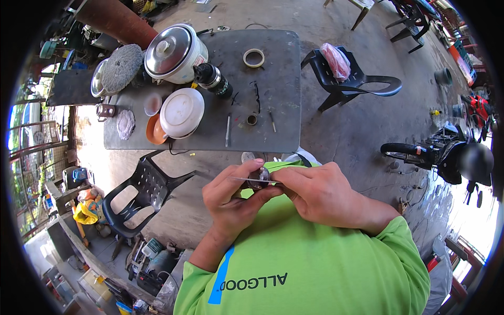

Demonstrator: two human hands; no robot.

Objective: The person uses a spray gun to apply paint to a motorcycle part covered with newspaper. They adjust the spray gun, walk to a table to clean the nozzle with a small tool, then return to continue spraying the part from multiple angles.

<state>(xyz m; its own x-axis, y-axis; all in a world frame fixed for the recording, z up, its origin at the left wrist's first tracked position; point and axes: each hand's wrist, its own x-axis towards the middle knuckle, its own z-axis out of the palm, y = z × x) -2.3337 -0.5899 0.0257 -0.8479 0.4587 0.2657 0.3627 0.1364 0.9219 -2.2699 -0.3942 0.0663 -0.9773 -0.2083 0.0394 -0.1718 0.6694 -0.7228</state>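
Standing close by: the left hand, fingers curled, pinches a small dark rounded piece, held up in front of the green shirt just off the near edge of the tabletop; a thin flat strip lies across that piece, and the right hand seems to pinch the strip's right end, fingertips partly hidden. Looks like close two-handed work, strip against piece; the next move would call for a steady left hold and small, light right-hand pressure. Left to right on the tabletop: shaggy grey disc, wool-like; smooth orange bowl; white pot with a domed, shiny metal lid; scuffed white round dish; black bottle with a metal band; slim silvery stick; pale tape ring. Tabletop itself dull grey, scratched, rounded at the corners.
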